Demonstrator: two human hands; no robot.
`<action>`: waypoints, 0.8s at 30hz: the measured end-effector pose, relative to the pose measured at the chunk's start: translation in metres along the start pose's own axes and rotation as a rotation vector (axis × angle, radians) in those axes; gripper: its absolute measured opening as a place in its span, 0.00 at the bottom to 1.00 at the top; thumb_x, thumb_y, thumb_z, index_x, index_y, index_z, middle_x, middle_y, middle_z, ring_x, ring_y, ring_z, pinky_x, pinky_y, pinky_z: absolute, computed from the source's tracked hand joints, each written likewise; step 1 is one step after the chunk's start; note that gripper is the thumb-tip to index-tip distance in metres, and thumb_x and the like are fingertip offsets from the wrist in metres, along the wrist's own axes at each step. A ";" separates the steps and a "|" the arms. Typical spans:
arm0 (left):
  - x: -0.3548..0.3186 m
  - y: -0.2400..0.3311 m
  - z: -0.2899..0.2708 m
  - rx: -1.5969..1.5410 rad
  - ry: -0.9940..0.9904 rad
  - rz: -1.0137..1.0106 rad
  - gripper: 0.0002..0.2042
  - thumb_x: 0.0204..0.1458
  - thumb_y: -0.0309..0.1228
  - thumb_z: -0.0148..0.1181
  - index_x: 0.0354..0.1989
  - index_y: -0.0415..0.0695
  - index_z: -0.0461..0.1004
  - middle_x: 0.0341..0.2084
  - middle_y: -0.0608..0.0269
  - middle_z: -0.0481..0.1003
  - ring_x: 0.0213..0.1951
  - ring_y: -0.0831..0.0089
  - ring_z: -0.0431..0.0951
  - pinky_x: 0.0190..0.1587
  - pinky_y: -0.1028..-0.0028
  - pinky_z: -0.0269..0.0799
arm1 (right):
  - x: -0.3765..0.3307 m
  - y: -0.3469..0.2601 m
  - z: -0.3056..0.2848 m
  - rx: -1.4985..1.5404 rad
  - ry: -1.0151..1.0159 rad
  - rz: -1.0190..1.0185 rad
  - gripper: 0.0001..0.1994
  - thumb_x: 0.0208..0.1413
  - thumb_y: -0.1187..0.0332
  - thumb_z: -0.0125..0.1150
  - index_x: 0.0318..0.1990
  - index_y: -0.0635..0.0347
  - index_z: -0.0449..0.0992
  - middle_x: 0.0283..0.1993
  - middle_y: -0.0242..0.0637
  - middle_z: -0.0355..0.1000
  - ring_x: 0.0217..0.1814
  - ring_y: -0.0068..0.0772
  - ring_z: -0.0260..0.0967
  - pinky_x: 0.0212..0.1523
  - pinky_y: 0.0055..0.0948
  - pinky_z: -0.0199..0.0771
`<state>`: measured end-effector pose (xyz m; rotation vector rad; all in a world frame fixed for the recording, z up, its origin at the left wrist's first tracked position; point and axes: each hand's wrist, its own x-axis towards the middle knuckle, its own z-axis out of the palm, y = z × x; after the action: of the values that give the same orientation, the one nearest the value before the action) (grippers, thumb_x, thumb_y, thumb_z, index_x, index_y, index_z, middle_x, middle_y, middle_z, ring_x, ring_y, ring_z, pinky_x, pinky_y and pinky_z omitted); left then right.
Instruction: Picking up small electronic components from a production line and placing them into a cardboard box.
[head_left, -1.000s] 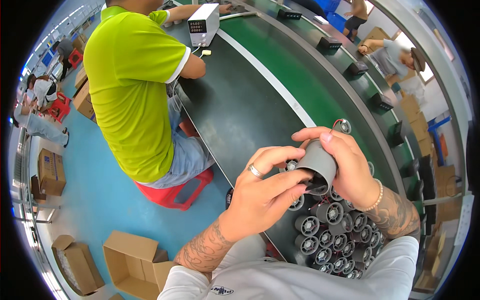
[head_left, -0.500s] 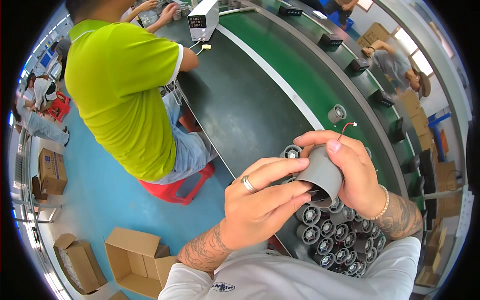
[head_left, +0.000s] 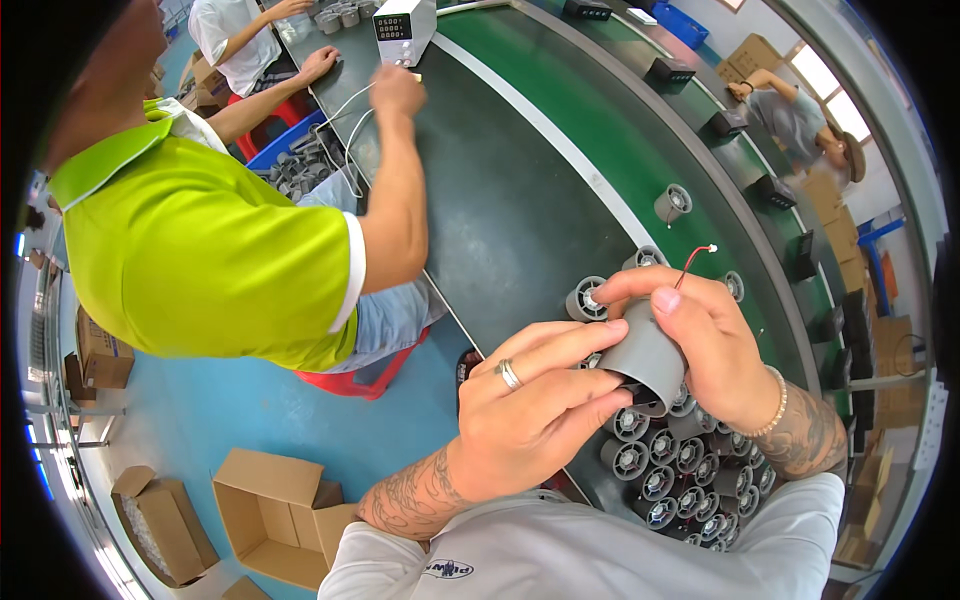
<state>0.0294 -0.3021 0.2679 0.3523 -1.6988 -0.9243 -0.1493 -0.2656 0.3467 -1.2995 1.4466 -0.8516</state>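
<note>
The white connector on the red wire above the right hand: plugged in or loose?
Loose: the white connector ends the red wire, nothing joined to it.

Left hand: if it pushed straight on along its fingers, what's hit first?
The gray tube, which the left hand touches at its open end; beyond it, likely the right hand. Depth inside the tube is unclear.

Dark green-black table curving from upper centre to lower right, white boxy power supply at top centre, packed cluster of gray cylindrical fans at lower right of centre, green belt alongside, bearing a lone gray fan right of centre.
</note>
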 end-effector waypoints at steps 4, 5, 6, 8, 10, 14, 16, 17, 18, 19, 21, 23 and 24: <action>0.000 -0.005 0.005 -0.166 0.031 -0.177 0.11 0.40 0.18 0.73 0.26 0.35 0.73 0.45 0.42 0.77 0.42 0.58 0.82 0.42 0.67 0.79 | 0.003 0.003 -0.001 -0.063 0.040 -0.022 0.21 0.68 0.61 0.39 0.49 0.69 0.74 0.45 0.41 0.74 0.45 0.29 0.71 0.49 0.29 0.70; 0.003 -0.005 0.002 -0.165 0.031 -0.181 0.11 0.40 0.18 0.73 0.26 0.35 0.73 0.45 0.42 0.77 0.42 0.58 0.82 0.42 0.67 0.79 | 0.004 0.002 -0.001 -0.117 0.051 -0.045 0.20 0.68 0.61 0.39 0.48 0.69 0.74 0.44 0.39 0.74 0.44 0.28 0.70 0.48 0.28 0.69; 0.006 -0.004 -0.001 -0.213 0.006 -0.253 0.11 0.41 0.18 0.73 0.25 0.36 0.72 0.46 0.43 0.77 0.43 0.60 0.81 0.44 0.67 0.79 | 0.006 0.000 0.001 -0.115 0.049 -0.043 0.20 0.68 0.61 0.39 0.48 0.69 0.74 0.44 0.39 0.74 0.44 0.28 0.70 0.48 0.28 0.69; 0.009 -0.012 -0.006 -0.338 -0.036 -0.316 0.14 0.41 0.16 0.72 0.30 0.37 0.69 0.48 0.45 0.73 0.48 0.63 0.78 0.50 0.65 0.78 | 0.008 -0.002 0.004 -0.093 0.076 -0.079 0.20 0.68 0.60 0.39 0.47 0.68 0.74 0.41 0.37 0.73 0.41 0.27 0.69 0.45 0.27 0.69; 0.010 -0.015 -0.008 -0.485 -0.040 -0.384 0.17 0.41 0.16 0.71 0.34 0.39 0.67 0.48 0.46 0.73 0.50 0.64 0.77 0.52 0.65 0.77 | 0.009 -0.005 0.007 -0.049 0.068 -0.045 0.20 0.68 0.60 0.38 0.47 0.68 0.73 0.40 0.37 0.72 0.42 0.27 0.69 0.45 0.26 0.68; 0.023 -0.010 -0.019 -0.453 -0.181 -0.445 0.25 0.42 0.14 0.70 0.43 0.41 0.61 0.49 0.48 0.71 0.53 0.65 0.74 0.54 0.65 0.76 | 0.017 -0.014 0.009 0.069 0.030 0.063 0.20 0.68 0.58 0.38 0.46 0.68 0.71 0.41 0.37 0.70 0.44 0.26 0.67 0.46 0.25 0.67; 0.029 -0.009 -0.022 -0.456 -0.181 -0.455 0.24 0.42 0.15 0.70 0.43 0.41 0.61 0.49 0.48 0.71 0.53 0.66 0.74 0.54 0.65 0.76 | 0.020 -0.009 0.008 0.178 0.054 0.151 0.20 0.68 0.57 0.38 0.46 0.68 0.71 0.42 0.37 0.69 0.45 0.25 0.67 0.47 0.25 0.67; 0.031 -0.009 -0.024 -0.448 -0.168 -0.463 0.24 0.42 0.15 0.70 0.43 0.41 0.61 0.49 0.48 0.71 0.54 0.66 0.74 0.54 0.65 0.76 | 0.022 -0.008 0.007 0.284 0.063 0.232 0.20 0.67 0.57 0.38 0.45 0.68 0.70 0.42 0.38 0.69 0.45 0.25 0.67 0.47 0.25 0.67; 0.032 -0.011 -0.025 -0.453 -0.153 -0.498 0.23 0.43 0.16 0.71 0.43 0.41 0.62 0.48 0.48 0.72 0.52 0.67 0.75 0.54 0.66 0.76 | 0.023 -0.008 0.005 0.296 0.047 0.273 0.20 0.67 0.57 0.39 0.45 0.67 0.70 0.43 0.38 0.69 0.45 0.25 0.67 0.47 0.26 0.68; 0.031 -0.013 -0.025 -0.450 -0.154 -0.496 0.23 0.43 0.16 0.71 0.43 0.41 0.62 0.48 0.48 0.72 0.52 0.67 0.75 0.54 0.66 0.76 | 0.023 -0.005 0.004 0.297 0.046 0.269 0.20 0.67 0.57 0.39 0.45 0.67 0.70 0.43 0.38 0.69 0.45 0.25 0.67 0.47 0.26 0.68; 0.029 -0.017 -0.020 -0.443 -0.129 -0.448 0.22 0.43 0.17 0.71 0.41 0.41 0.63 0.47 0.49 0.73 0.49 0.68 0.77 0.51 0.67 0.77 | 0.024 0.002 0.004 0.463 0.048 0.335 0.19 0.67 0.57 0.40 0.44 0.66 0.71 0.41 0.37 0.70 0.43 0.26 0.68 0.46 0.26 0.68; 0.031 -0.020 -0.004 -0.413 -0.032 -0.411 0.19 0.43 0.22 0.73 0.39 0.40 0.68 0.44 0.52 0.74 0.43 0.70 0.78 0.44 0.70 0.78 | 0.027 0.009 0.002 0.520 0.025 0.331 0.19 0.67 0.57 0.41 0.44 0.66 0.72 0.40 0.37 0.71 0.43 0.27 0.69 0.47 0.26 0.69; 0.031 -0.021 0.002 -0.381 0.067 -0.378 0.17 0.43 0.26 0.74 0.38 0.39 0.73 0.42 0.56 0.76 0.36 0.73 0.78 0.37 0.74 0.78 | 0.029 0.012 0.001 0.577 -0.002 0.332 0.19 0.67 0.57 0.42 0.43 0.65 0.72 0.40 0.37 0.72 0.43 0.29 0.70 0.48 0.26 0.69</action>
<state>0.0121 -0.3353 0.2734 0.4485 -1.3783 -1.4689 -0.1505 -0.2917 0.3295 -0.6096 1.2386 -0.9455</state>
